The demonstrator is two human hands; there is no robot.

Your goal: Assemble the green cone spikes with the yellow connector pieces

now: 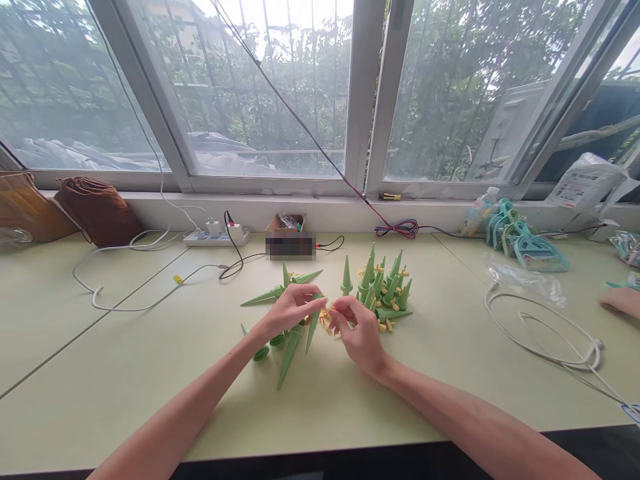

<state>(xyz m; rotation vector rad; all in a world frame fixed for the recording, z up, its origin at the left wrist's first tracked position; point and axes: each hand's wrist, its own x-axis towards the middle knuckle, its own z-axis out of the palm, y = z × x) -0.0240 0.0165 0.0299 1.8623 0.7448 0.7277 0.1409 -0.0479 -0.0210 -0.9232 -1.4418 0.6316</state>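
My left hand (295, 308) is closed on a green plastic watering spike (313, 332), whose point hangs down toward the table. Close beside it, my right hand (357, 330) is closed in a pinch at a small yellow valve piece (331, 307), mostly hidden by the fingers. Loose yellow pieces (325, 320) lie between the hands. Several green spikes (290, 360) lie around and under my left hand, some with open round ends. Beyond my right hand, a cluster of green spikes (393, 270) stands mostly upright, with yellow valves on their sides.
Behind the hands are a small cardboard box (293, 223), a power strip (217, 237) and cables. A brown bag (100, 210) sits at the far left. To the right lie a coiled white cable (545, 363) and teal dustpans (530, 243). Another person's hand (623, 300) rests at the right edge.
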